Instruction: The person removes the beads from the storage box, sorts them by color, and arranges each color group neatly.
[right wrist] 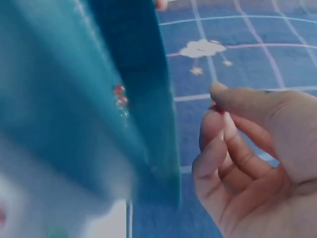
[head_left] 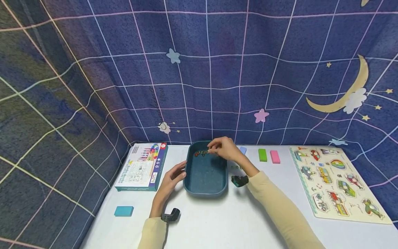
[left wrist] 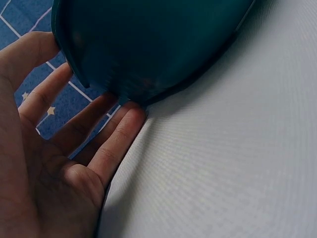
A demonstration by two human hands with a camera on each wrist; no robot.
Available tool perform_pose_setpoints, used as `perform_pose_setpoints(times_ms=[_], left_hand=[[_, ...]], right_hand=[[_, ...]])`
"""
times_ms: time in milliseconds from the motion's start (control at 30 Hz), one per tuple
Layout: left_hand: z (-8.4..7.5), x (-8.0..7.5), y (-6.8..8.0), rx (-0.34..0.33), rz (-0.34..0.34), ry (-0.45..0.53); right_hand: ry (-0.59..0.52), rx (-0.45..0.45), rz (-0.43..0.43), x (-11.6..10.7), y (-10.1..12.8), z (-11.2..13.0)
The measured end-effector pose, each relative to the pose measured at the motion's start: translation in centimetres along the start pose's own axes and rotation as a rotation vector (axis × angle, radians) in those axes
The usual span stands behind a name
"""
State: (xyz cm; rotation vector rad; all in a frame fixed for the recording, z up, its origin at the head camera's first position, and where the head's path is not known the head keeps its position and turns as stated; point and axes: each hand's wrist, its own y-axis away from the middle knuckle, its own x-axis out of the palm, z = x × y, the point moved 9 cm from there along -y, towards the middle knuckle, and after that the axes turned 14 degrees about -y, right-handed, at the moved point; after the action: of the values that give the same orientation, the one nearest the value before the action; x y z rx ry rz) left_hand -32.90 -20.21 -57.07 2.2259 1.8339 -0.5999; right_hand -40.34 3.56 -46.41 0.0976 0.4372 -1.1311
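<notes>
Left sleeve (head_left: 152, 234): you're wearing plain cream, long cut.
Right sleeve (head_left: 278, 205): you're wearing matching cream, light folds showing.
Left wristband (head_left: 167, 217): you're sporting black, small holes showing, rounded black block (head_left: 176, 213) jutting out.
Right wrist unit (head_left: 238, 181): you're wearing something dark, chunky, greenish tint showing, finer detail blurring.

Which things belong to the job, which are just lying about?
In use, judging by the hands: left hand, right hand, teal tray, small bead-like pieces inside.

Likely idle: vehicle puzzle board, printed box, turquoise block, green block, pink block, blue block.
</notes>
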Motion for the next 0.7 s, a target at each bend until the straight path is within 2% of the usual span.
perform_pose_setpoints(times_ms=[133, 500, 700], left_hand=[[0.0, 0.2, -0.1, 0.004, -0.004, 0.012], [0.2, 0.0, -0.2, -0.005, -0.006, 0.007], [0.2, 0.2, -0.2, -0.009, -0.004, 0.016]], right_hand=[[-0.041, 0.006, -0.026, -3.0, 3.7, -1.5], [0.064, 0.056, -0.166, -10.2, 14.3, -8.1], [0.143, 0.104, -0.198, -12.2, 18.6, -10.2]])
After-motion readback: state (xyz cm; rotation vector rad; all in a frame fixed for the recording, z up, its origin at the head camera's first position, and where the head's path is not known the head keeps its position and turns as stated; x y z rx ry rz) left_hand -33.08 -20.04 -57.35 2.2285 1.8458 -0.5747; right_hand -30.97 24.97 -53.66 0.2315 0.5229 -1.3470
